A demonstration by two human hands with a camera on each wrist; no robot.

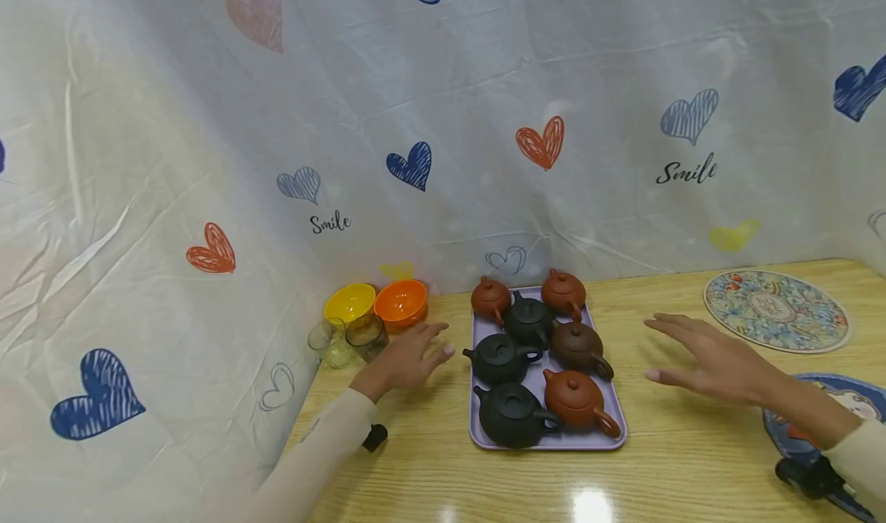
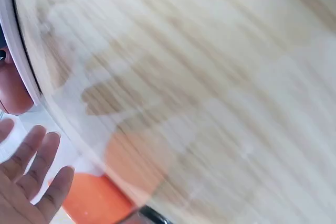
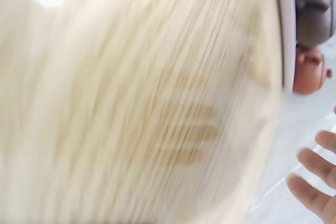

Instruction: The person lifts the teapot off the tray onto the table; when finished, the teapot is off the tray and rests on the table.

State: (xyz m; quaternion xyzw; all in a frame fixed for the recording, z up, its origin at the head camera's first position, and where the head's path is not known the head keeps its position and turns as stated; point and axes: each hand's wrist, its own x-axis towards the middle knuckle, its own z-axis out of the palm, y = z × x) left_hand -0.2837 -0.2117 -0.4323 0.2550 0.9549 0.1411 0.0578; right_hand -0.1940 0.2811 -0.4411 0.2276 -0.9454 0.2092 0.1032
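A lilac tray (image 1: 554,440) lies on the wooden table with several small clay teapots on it. Three are black, among them a large black teapot (image 1: 511,415) at the front left; the others are reddish brown, such as the teapot (image 1: 574,400) at the front right, and one dark brown teapot (image 1: 577,348). My left hand (image 1: 404,360) is left of the tray, fingers apart and holding nothing, near the orange bowl (image 1: 401,304). To the right of the tray my right hand (image 1: 713,360) hovers with extended fingers, also without anything in it.
A yellow bowl (image 1: 349,304) and two drinking glasses, one clear glass (image 1: 331,344) and one dark glass (image 1: 367,337), stand at the back left. A round patterned mat (image 1: 778,311) lies at the back right, a blue mat (image 1: 796,442) under my right forearm. A heart-printed curtain (image 1: 457,108) hangs behind.
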